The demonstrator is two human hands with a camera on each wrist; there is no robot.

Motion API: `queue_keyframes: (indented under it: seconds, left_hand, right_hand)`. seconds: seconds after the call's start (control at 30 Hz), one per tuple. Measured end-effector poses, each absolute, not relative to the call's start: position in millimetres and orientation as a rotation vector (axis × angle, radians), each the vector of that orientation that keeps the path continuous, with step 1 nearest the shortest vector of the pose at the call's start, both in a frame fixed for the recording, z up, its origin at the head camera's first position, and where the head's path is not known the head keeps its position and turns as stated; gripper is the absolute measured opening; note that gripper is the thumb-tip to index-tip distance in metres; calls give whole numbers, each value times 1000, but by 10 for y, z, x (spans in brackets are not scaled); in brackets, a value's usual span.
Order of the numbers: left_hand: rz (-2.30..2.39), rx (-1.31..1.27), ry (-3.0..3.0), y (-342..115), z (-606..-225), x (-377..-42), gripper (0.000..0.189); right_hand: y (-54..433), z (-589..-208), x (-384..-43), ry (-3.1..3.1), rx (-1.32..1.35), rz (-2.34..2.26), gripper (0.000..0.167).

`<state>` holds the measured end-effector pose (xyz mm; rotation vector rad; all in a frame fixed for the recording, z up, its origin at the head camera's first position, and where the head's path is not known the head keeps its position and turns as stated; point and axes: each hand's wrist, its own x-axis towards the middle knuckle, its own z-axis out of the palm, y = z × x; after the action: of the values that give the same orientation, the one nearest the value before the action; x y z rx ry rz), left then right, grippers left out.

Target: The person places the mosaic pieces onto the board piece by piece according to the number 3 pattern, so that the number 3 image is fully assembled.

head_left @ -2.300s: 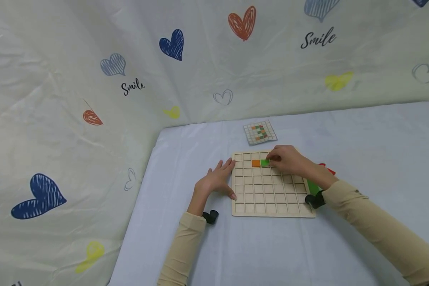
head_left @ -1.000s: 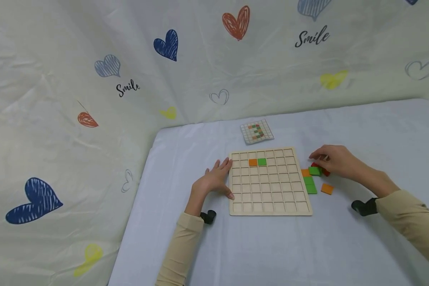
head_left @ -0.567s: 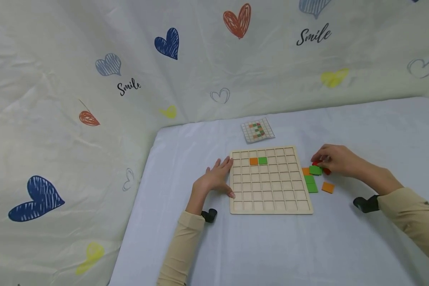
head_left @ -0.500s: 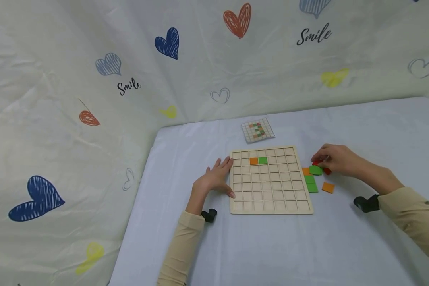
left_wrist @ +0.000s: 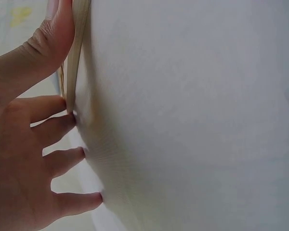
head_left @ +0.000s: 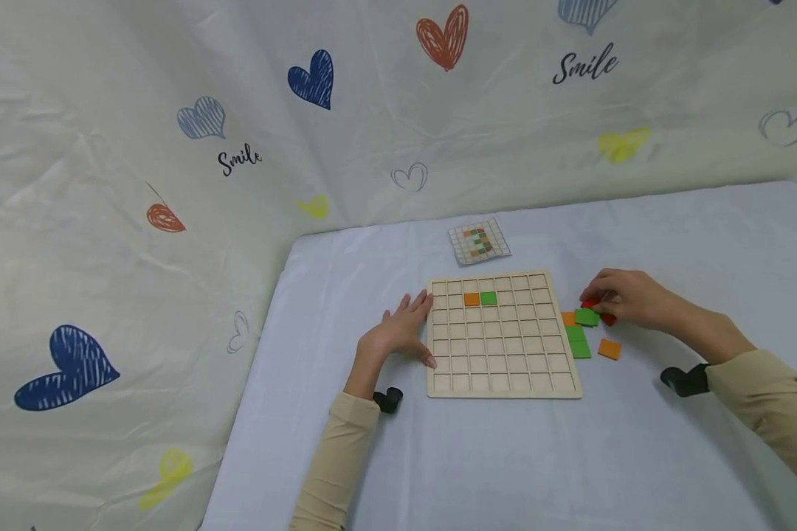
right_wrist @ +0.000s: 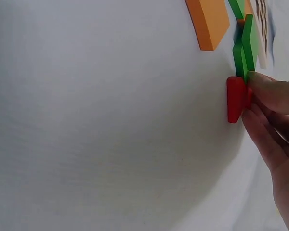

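My left hand [head_left: 398, 335] lies with spread, straight fingers along the left edge of a wooden grid board [head_left: 498, 361]; its thumb [left_wrist: 43, 43] touches the board's side. On the board sit an orange tile [head_left: 471, 299] and a green tile [head_left: 488, 298], side by side near the top. To the right, my right hand [head_left: 627, 296] pinches a red tile [head_left: 588, 303] between thumb and fingertips, low over the loose pile. Another red tile [right_wrist: 235, 98] stands out beside those fingertips, with a green tile [head_left: 587, 317] close by.
Two green tiles [head_left: 577, 343] and an orange tile [head_left: 568, 318] lie against the board's right edge. One more orange tile [head_left: 609, 349] lies apart, nearer the front. Behind the board is a small pattern card [head_left: 479, 242] on the white cloth [head_left: 505, 457].
The right hand has gone from the green tile on the board to the loose pile at the right, where its fingers now close on a red tile. The left hand keeps its place.
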<state>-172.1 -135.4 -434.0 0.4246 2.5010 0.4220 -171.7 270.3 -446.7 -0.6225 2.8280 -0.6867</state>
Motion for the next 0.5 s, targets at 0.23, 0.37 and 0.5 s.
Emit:
queue_keyframes:
  seconds: [0.23,0.37,0.5]
  left_hand:
    - [425,429,2497,-1347,-4350,-1725,128]
    - [427,434,2495,-1355,-4357,-1731,128]
    - [431,439,2497,-1364,-4364,-1730,129]
  right_hand:
    - [2717,-4472,-1709,2836,-644,-656,20]
    - [2732,-4477,-1715,2833,-655,-649,24]
    - [2744,-4499,-1714,2845,-676,-649,24]
